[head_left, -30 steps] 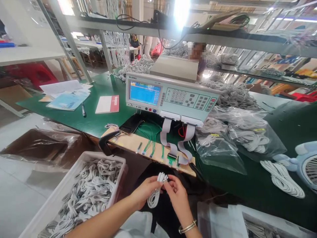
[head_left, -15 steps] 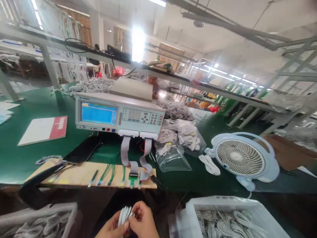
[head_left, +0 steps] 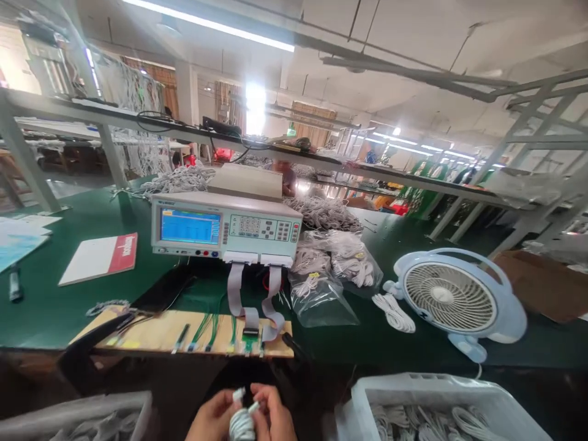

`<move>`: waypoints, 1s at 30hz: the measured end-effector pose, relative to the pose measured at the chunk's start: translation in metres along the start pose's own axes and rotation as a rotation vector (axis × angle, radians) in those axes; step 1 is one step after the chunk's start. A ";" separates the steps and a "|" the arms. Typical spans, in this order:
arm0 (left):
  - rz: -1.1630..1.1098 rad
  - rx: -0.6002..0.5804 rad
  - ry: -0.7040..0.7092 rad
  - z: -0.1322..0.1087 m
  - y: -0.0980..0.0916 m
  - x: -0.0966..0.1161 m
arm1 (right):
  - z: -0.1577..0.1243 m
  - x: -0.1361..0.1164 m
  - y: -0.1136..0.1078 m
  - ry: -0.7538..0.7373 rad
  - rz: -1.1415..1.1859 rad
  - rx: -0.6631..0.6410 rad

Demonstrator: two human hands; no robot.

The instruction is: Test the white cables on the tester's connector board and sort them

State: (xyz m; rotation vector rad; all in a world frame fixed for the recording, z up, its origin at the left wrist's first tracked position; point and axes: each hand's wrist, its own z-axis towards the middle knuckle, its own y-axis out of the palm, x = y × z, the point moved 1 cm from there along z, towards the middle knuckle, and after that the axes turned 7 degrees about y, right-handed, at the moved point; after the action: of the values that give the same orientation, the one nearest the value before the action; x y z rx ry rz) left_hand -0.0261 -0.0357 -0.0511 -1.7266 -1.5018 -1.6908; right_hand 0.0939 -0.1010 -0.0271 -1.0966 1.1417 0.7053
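At the bottom edge, my left hand (head_left: 212,419) and my right hand (head_left: 274,415) are both closed on a coiled white cable (head_left: 241,422). Two of its connector ends stick up between my fingers. Just above my hands lies a wooden test board (head_left: 151,334) with green wires and grey ribbon cables that run up to a pale tester (head_left: 225,228) with a blue screen.
White bins of coiled cables stand at lower left (head_left: 78,416) and lower right (head_left: 432,398). A light-blue fan (head_left: 452,300), bags of cables (head_left: 331,269), a loose white coil (head_left: 394,312), a red-and-white booklet (head_left: 98,259) and a pen (head_left: 13,285) lie on the green bench (head_left: 55,306). A person works behind the tester.
The view swung right and upward, so my hands dropped to the bottom edge. The cable's connector ends now stick out above my fingers.
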 end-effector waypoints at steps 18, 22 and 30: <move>0.095 0.003 -0.040 0.019 0.012 0.048 | 0.054 -0.026 -0.013 0.486 0.410 -0.091; 0.005 -0.010 -0.078 0.019 0.008 0.055 | 0.054 -0.017 -0.006 0.489 0.471 -0.064; -0.065 0.067 -0.113 0.023 0.009 0.055 | 0.052 -0.021 -0.008 0.431 0.404 -0.069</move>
State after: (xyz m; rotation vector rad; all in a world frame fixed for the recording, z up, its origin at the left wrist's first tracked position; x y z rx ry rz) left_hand -0.0192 0.0034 -0.0054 -1.7833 -1.6610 -1.5779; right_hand 0.1132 -0.0533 -0.0032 -1.1181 1.7500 0.8465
